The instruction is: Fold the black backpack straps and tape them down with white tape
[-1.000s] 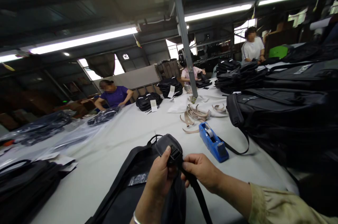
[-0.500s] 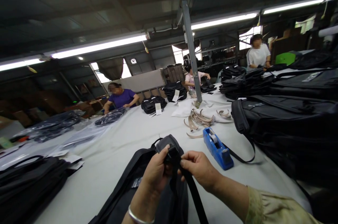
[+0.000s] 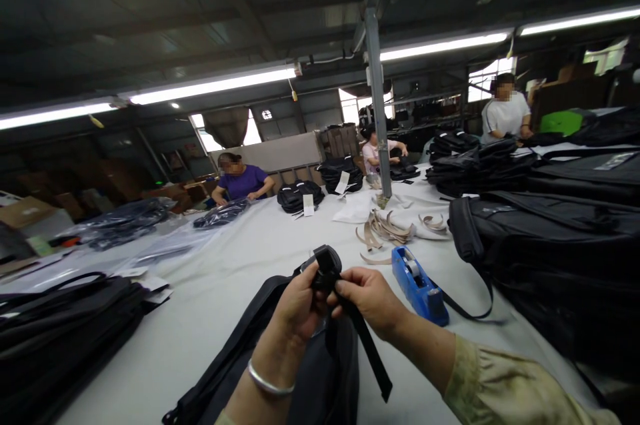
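Note:
A black backpack (image 3: 320, 371) lies on the white-covered table below my hands. My left hand (image 3: 300, 305), with a silver bangle at the wrist, is closed around a small black buckle (image 3: 326, 278) and the webbing looped through it. Close beside it, my right hand (image 3: 365, 298) pinches the black strap (image 3: 370, 351) near the buckle. The strap's loose end hangs down to the right over the table. My fingers partly cover the buckle, so its exact form is hidden.
A blue tape dispenser (image 3: 419, 286) stands right of my hands, with beige strips (image 3: 387, 228) behind it. Black bags (image 3: 550, 258) are piled at right, more bags (image 3: 65, 338) at left. A post (image 3: 379, 105) rises ahead. Three people work across the table.
The strap's free end has come into view, and the webbing now stands up in a loop above my left hand. The camera view has shifted slightly left.

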Available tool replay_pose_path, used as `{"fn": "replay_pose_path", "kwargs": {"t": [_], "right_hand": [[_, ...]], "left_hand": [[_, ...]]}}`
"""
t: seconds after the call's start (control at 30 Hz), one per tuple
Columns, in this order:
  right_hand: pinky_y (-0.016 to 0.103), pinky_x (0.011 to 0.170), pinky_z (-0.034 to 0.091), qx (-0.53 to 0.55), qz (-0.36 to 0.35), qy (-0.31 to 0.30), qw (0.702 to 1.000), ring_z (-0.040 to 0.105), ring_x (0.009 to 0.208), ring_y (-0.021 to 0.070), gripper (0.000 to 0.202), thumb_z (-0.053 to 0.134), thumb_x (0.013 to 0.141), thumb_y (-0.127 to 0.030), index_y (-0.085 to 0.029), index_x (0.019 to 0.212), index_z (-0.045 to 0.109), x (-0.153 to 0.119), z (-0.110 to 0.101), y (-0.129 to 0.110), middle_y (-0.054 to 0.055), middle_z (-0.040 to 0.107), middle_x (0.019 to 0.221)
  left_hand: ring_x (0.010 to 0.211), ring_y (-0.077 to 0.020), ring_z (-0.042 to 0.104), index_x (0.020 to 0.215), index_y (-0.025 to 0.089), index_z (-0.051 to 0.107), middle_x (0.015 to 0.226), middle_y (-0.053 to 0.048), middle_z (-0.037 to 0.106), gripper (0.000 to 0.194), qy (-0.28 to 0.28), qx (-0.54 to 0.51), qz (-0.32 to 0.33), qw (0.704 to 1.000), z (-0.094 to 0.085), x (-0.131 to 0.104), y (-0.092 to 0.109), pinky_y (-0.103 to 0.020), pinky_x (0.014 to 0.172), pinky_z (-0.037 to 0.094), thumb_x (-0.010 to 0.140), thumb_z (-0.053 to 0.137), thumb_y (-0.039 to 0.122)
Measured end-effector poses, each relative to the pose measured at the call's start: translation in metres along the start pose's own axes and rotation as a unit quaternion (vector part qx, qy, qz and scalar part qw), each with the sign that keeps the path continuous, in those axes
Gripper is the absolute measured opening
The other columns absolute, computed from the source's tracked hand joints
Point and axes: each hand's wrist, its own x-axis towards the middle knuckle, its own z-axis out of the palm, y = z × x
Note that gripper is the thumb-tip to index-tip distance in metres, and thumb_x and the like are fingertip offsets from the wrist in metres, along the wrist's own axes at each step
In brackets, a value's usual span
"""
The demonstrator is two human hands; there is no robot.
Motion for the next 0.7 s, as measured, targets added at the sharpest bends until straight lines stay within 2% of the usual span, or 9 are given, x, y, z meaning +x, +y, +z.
{"fn": "replay_pose_path", "kwargs": {"t": [0.1,0.17,0.27,0.37,0.43,0.53,0.6,0.7], "right_hand": [[0.027,0.058,0.051,-0.003,0.017,-0.028,0.999,0.067,0.058,0.0152,0.05,0.08,0.063,-0.051,-0.012,0.09,0.064,0.0,-0.001,0.001,0.007,0.072,0.079],[0.03,0.062,0.053,-0.018,0.025,-0.03,0.999,0.067,0.061,0.0159,0.05,0.08,0.062,-0.052,-0.012,0.088,0.065,-0.004,-0.004,0.009,0.008,0.072,0.079],[0.031,0.062,0.052,-0.038,0.018,-0.01,0.999,0.065,0.061,0.0167,0.048,0.078,0.063,-0.053,-0.012,0.082,0.065,-0.003,-0.004,0.014,0.007,0.071,0.074],[0.027,0.061,0.047,-0.071,-0.021,-0.009,0.997,0.06,0.062,0.0134,0.038,0.076,0.067,-0.047,-0.013,0.08,0.067,0.008,0.0,0.005,0.003,0.068,0.072],[0.024,0.057,0.042,-0.088,-0.031,-0.032,0.995,0.055,0.063,0.011,0.032,0.077,0.066,-0.043,-0.013,0.072,0.066,0.017,0.003,-0.001,0.002,0.066,0.076],[0.023,0.052,0.035,-0.102,0.005,-0.093,0.99,0.049,0.061,0.0091,0.033,0.077,0.063,-0.042,-0.013,0.06,0.06,0.026,0.003,0.0,0.002,0.064,0.083],[0.022,0.052,0.031,-0.136,0.029,-0.116,0.983,0.043,0.057,0.0077,0.03,0.075,0.063,-0.038,-0.013,0.059,0.059,0.029,-0.001,0.009,-0.001,0.058,0.07],[0.023,0.052,0.024,-0.207,0.035,-0.096,0.973,0.032,0.052,0.0063,0.026,0.072,0.065,-0.031,-0.014,0.055,0.055,0.029,-0.011,0.029,-0.007,0.04,0.05]], "left_hand": [[0.033,-0.0043,0.035,0.063,0.015,0.049,0.044,0.006,0.04,0.029,0.03,-0.016,0.006,0.999,-0.003,0.0,0.011,-0.012,0.032,0.027,0.089,0.054,0.029],[0.032,-0.003,0.033,0.063,0.015,0.05,0.044,0.006,0.04,0.027,0.029,-0.023,0.01,0.999,-0.004,-0.001,0.021,-0.011,0.031,0.025,0.087,0.055,0.026],[0.038,-0.0075,0.048,0.068,0.014,0.057,0.049,0.001,0.053,0.021,0.009,-0.01,0.028,1.0,0.0,-0.002,0.037,-0.016,0.037,0.04,0.086,0.055,0.024],[0.056,-0.0178,0.066,0.08,0.011,0.065,0.065,-0.008,0.068,0.02,-0.004,0.009,0.048,0.999,0.009,-0.003,0.051,-0.027,0.051,0.055,0.087,0.052,0.026],[0.063,-0.0214,0.069,0.085,0.01,0.066,0.07,-0.011,0.071,0.026,-0.009,0.011,0.053,0.998,0.013,-0.003,0.061,-0.031,0.056,0.057,0.089,0.048,0.028],[0.067,-0.0236,0.071,0.09,0.006,0.066,0.074,-0.015,0.072,0.034,-0.008,0.011,0.042,0.999,0.017,-0.005,0.073,-0.035,0.061,0.059,0.092,0.044,0.033],[0.063,-0.0221,0.07,0.093,0.003,0.066,0.074,-0.016,0.072,0.036,0.001,0.015,0.041,0.999,0.017,-0.004,0.077,-0.034,0.059,0.059,0.093,0.045,0.033],[0.057,-0.0199,0.068,0.095,0.004,0.063,0.074,-0.014,0.071,0.028,0.028,0.017,0.074,0.997,0.015,0.002,0.078,-0.032,0.054,0.058,0.093,0.047,0.027]]}}
